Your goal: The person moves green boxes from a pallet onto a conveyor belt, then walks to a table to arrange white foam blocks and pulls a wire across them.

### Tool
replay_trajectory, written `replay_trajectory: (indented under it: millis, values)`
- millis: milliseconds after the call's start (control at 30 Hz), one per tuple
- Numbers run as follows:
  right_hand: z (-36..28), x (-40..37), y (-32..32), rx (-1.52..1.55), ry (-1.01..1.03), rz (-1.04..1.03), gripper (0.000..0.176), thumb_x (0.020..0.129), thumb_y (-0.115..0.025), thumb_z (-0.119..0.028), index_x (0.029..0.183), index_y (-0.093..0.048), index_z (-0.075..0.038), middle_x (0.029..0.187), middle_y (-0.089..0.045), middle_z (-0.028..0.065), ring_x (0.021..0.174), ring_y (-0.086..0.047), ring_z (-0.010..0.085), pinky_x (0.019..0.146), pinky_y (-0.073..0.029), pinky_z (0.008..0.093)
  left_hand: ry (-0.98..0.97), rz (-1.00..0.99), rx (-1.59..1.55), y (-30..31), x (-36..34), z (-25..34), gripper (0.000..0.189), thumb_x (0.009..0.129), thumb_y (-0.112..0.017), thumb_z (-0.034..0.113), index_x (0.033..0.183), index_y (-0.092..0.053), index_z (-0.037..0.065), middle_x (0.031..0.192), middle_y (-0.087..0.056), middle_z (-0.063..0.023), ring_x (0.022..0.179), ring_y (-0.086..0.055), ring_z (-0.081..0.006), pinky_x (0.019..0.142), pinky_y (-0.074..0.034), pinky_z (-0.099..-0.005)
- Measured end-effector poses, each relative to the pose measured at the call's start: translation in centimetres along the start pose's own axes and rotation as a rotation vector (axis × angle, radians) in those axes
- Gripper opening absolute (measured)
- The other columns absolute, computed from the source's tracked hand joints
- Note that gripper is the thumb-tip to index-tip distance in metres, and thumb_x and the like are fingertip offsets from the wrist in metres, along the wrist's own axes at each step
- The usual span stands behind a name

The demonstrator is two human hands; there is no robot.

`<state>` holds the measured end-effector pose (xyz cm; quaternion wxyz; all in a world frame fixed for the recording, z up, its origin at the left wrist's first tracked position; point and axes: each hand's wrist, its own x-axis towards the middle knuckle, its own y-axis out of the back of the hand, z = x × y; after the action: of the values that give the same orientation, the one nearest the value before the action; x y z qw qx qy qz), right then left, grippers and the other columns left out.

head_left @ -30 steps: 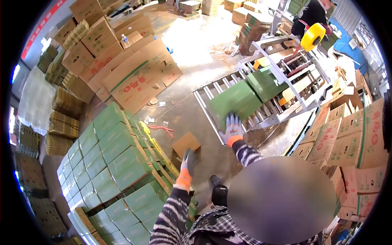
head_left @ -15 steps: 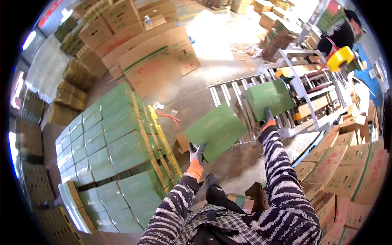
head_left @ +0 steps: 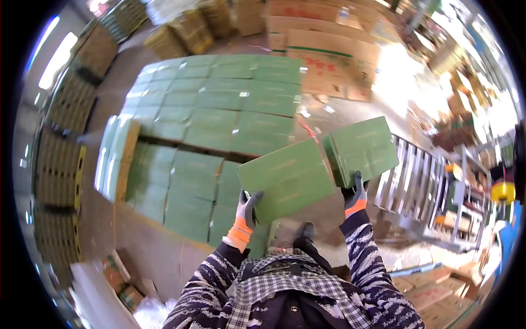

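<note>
Above the floor, between stack and roller conveyor, the left hand grips a green box, the right hand a second box (mid-carry, seemingly); the next move calls for keeping both level.

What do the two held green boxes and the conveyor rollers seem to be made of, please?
The left box and the right box look like cardboard with a slightly glossy green finish: flat panels, straight edges, soft highlights. The rollers look like smooth metal, judging by their silvery shine; which metal, I cannot tell.
</note>
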<state>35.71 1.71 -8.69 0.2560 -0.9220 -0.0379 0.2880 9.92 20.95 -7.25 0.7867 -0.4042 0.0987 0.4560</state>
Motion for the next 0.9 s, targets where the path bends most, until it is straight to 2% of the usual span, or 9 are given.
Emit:
replay_trajectory:
  millis: [267, 333, 367, 400, 533, 567, 733, 800, 900]
  values:
    - [21.0, -12.1, -17.8, -0.413, -0.275, -0.365, 0.067, 0.082, -0.069, -0.02, 0.138, -0.034, -0.029, 0.117, -0.058, -0.0014, 0.103, -0.056, 0.0161, 0.081, -0.046, 0.0351, -0.277, 0.348, -0.199, 20.6, -8.3, 10.2, 0.054, 0.081, -0.069, 0.017, 0.128, -0.043, 0.009, 0.11, -0.058, -0.0064, 0.096, -0.057, -0.019, 0.078, -0.05, -0.0339]
    - [26.8, -14.8, -22.6, -0.421, -0.283, -0.35, 0.078, 0.076, -0.075, -0.012, 0.141, -0.032, -0.023, 0.118, -0.057, 0.002, 0.097, -0.057, 0.0169, 0.075, -0.048, 0.0331, -0.26, 0.435, -0.263, 25.7, -9.8, 13.9, 0.054, 0.082, -0.069, 0.019, 0.129, -0.044, 0.01, 0.11, -0.058, -0.0062, 0.097, -0.057, -0.0193, 0.079, -0.051, -0.0342]
    - [32.3, -12.7, -22.4, -0.315, -0.281, -0.412, 0.083, 0.075, -0.076, -0.008, 0.143, -0.028, -0.015, 0.121, -0.055, 0.0066, 0.102, -0.057, 0.0177, 0.084, -0.047, 0.0336, -0.249, 0.46, -0.286, 28.8, -10.3, 15.0, 0.054, 0.083, -0.068, 0.022, 0.129, -0.044, 0.011, 0.11, -0.058, -0.0059, 0.098, -0.057, -0.0196, 0.079, -0.051, -0.0345]
    - [34.3, -15.0, -24.8, -0.47, -0.278, -0.536, 0.085, 0.083, -0.068, -0.017, 0.148, -0.014, -0.023, 0.125, -0.056, 0.0019, 0.111, -0.054, 0.0161, 0.089, -0.042, 0.0345, -0.269, 0.461, -0.303, 31.8, -10.6, 15.7, 0.054, 0.083, -0.068, 0.022, 0.129, -0.044, 0.011, 0.11, -0.058, -0.0059, 0.098, -0.057, -0.0196, 0.079, -0.051, -0.0345]
    - [45.5, -18.9, -33.4, -0.398, -0.322, -0.594, 0.088, 0.08, -0.07, -0.007, 0.147, -0.015, -0.016, 0.12, -0.058, 0.0071, 0.106, -0.057, 0.0172, 0.09, -0.042, 0.0327, -0.33, 0.486, -0.382, 41.3, -10.3, 21.1, 0.058, 0.086, -0.062, 0.039, 0.133, -0.043, 0.01, 0.121, -0.055, -0.0068, 0.105, -0.056, -0.0209, 0.085, -0.049, -0.0355]
    - [46.7, -20.9, -36.1, -0.362, -0.279, -0.605, 0.092, 0.072, -0.076, 0.0, 0.144, -0.02, -0.003, 0.121, -0.053, 0.013, 0.103, -0.056, 0.019, 0.091, -0.046, 0.0325, -0.375, 0.457, -0.397, 42.9, -9.7, 22.6, 0.061, 0.088, -0.058, 0.046, 0.134, -0.043, 0.01, 0.125, -0.054, -0.0073, 0.108, -0.056, -0.0214, 0.088, -0.048, -0.0359]
    - [54.1, -23.0, -44.5, -0.358, -0.302, -0.735, 0.101, 0.065, -0.084, -0.013, 0.145, -0.023, -0.003, 0.123, -0.051, 0.007, 0.104, -0.051, 0.0154, 0.089, -0.042, 0.0294, -0.484, 0.425, -0.363, 48.1, -6.9, 29.2, 0.071, 0.088, -0.045, 0.061, 0.136, -0.042, 0.008, 0.129, -0.052, -0.0079, 0.111, -0.053, -0.0236, 0.094, -0.045, -0.037]
    - [57.5, -20.4, -46.5, -0.521, -0.176, -0.812, 0.093, 0.078, -0.075, -0.017, 0.147, -0.014, -0.007, 0.118, -0.057, 0.0113, 0.099, -0.057, 0.0176, 0.09, -0.042, 0.0292, -0.561, 0.449, -0.393, 50.2, -4.2, 30.2, 0.071, 0.088, -0.046, 0.061, 0.135, -0.043, 0.008, 0.128, -0.052, -0.0082, 0.11, -0.054, -0.0245, 0.093, -0.045, -0.0372]
    - [64.4, -11.5, -47.2, -1.271, 0.109, -0.917, 0.103, 0.072, -0.075, -0.047, 0.147, -0.016, -0.01, 0.105, -0.059, 0.0119, 0.079, -0.057, 0.017, 0.061, -0.048, 0.0338, -0.515, 0.48, -0.471, 54.1, 0.1, 29.7, 0.072, 0.088, -0.045, 0.063, 0.133, -0.045, 0.007, 0.128, -0.052, -0.009, 0.11, -0.053, -0.0252, 0.094, -0.045, -0.0376]
